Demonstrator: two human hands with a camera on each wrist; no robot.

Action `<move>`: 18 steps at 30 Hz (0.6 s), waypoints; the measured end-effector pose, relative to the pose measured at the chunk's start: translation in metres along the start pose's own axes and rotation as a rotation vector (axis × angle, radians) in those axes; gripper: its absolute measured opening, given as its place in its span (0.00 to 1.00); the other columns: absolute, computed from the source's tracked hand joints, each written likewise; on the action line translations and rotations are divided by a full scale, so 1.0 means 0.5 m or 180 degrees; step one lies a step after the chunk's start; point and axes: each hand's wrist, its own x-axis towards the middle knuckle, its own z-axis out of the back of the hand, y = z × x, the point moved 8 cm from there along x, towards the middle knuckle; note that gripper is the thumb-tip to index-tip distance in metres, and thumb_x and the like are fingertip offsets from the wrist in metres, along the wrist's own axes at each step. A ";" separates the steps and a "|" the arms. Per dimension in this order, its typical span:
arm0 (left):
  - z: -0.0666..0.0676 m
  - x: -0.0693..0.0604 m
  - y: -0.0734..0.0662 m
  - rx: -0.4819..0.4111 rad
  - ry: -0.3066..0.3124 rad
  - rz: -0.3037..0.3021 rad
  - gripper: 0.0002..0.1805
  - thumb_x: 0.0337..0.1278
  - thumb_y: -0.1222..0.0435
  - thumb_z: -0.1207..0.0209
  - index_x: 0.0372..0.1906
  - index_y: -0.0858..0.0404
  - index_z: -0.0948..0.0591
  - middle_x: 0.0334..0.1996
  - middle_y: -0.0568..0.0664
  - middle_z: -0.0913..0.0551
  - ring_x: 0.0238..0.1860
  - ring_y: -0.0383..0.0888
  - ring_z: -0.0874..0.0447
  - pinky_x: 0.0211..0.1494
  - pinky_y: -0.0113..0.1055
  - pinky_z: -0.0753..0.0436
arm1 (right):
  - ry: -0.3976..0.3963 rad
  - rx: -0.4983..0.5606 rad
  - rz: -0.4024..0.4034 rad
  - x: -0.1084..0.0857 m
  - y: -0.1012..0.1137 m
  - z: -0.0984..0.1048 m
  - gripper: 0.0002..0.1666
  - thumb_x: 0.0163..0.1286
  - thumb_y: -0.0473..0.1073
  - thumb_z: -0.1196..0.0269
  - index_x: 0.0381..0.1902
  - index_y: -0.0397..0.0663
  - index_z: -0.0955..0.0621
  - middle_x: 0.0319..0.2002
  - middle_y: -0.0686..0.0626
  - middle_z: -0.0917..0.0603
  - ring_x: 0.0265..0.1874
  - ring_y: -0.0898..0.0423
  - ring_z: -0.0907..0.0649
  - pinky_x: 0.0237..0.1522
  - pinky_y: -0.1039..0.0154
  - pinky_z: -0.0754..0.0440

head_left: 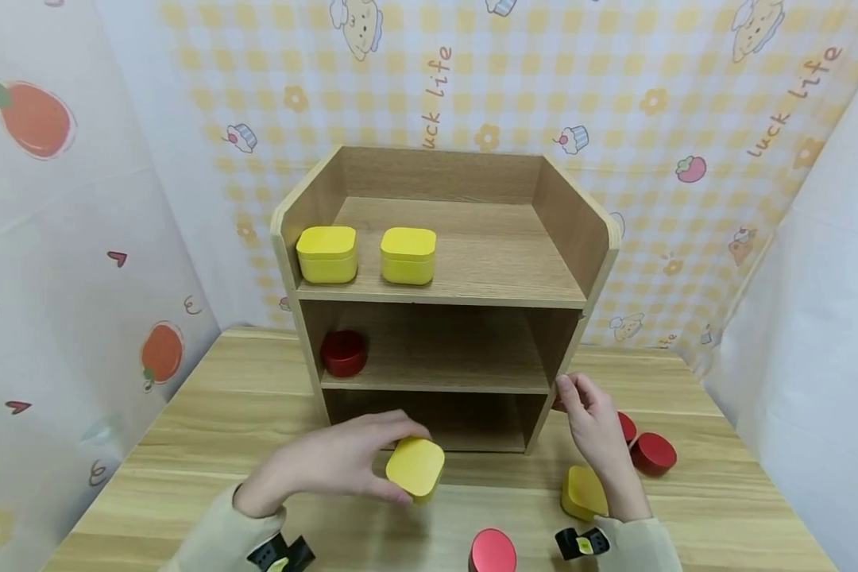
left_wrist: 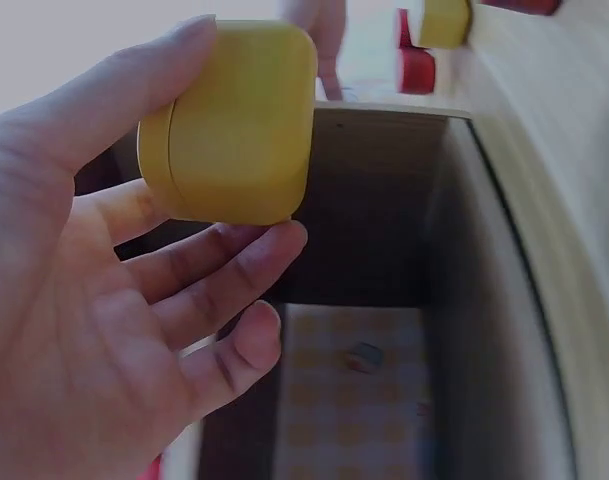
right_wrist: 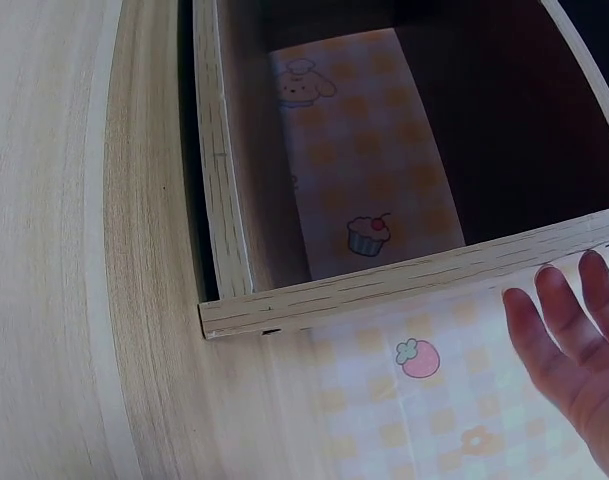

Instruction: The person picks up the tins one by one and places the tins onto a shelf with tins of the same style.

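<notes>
My left hand (head_left: 339, 459) holds a rounded yellow box (head_left: 416, 467) between thumb and fingers, in front of the bottom opening of a wooden shelf unit (head_left: 443, 302). In the left wrist view the yellow box (left_wrist: 246, 125) is tilted, with a lid seam along one side. My right hand (head_left: 595, 421) is at the shelf's lower right side, its fingers loosely bent by the side panel. The right wrist view shows the right hand's fingers (right_wrist: 569, 345) beside the panel edge; I cannot tell whether they touch it. No object shows in them there.
Two yellow boxes (head_left: 326, 254) stand on the top shelf, left of its middle. A red round box (head_left: 344, 353) sits at the middle shelf's left. On the table are another yellow box (head_left: 584, 492), red round boxes (head_left: 654, 454) at right and one red round box (head_left: 492, 550) in front.
</notes>
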 end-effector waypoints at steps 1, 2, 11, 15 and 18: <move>0.010 0.003 -0.009 0.0026 -0.0004 -0.0007 0.32 0.50 0.46 0.30 0.61 0.49 0.26 0.46 0.32 0.26 0.44 0.32 0.27 0.50 0.30 0.24 | 0.0002 -0.0013 -0.0007 0.000 0.000 -0.001 0.15 0.77 0.36 0.48 0.33 0.30 0.23 0.30 0.37 0.20 0.31 0.57 0.18 0.37 0.69 0.17; 0.020 0.007 -0.018 0.0047 -0.0007 -0.0010 0.33 0.50 0.45 0.31 0.61 0.49 0.26 0.46 0.32 0.26 0.45 0.32 0.27 0.50 0.30 0.24 | 0.0002 -0.0029 -0.0009 -0.001 0.001 -0.001 0.15 0.77 0.36 0.48 0.33 0.30 0.23 0.30 0.37 0.20 0.31 0.57 0.18 0.37 0.69 0.17; 0.117 0.055 -0.109 0.0307 -0.0130 -0.0311 0.35 0.49 0.50 0.28 0.62 0.55 0.26 0.49 0.38 0.24 0.46 0.35 0.26 0.52 0.33 0.23 | 0.0021 0.0009 -0.0003 0.002 -0.001 0.004 0.14 0.77 0.37 0.48 0.34 0.31 0.23 0.31 0.40 0.20 0.32 0.59 0.18 0.38 0.66 0.16; 0.161 0.070 -0.151 0.0478 -0.0162 -0.0370 0.35 0.49 0.48 0.28 0.62 0.55 0.26 0.49 0.38 0.24 0.46 0.34 0.27 0.51 0.32 0.23 | 0.0004 0.0069 0.0017 0.007 -0.028 0.003 0.14 0.77 0.36 0.49 0.33 0.30 0.23 0.30 0.39 0.20 0.31 0.59 0.18 0.38 0.62 0.15; 0.193 0.077 -0.183 0.0609 -0.0213 -0.0479 0.35 0.49 0.48 0.29 0.62 0.55 0.26 0.49 0.38 0.24 0.46 0.33 0.27 0.51 0.30 0.25 | 0.0019 0.0094 0.0008 0.011 -0.054 -0.001 0.14 0.77 0.36 0.49 0.34 0.31 0.23 0.30 0.40 0.19 0.31 0.60 0.18 0.38 0.61 0.15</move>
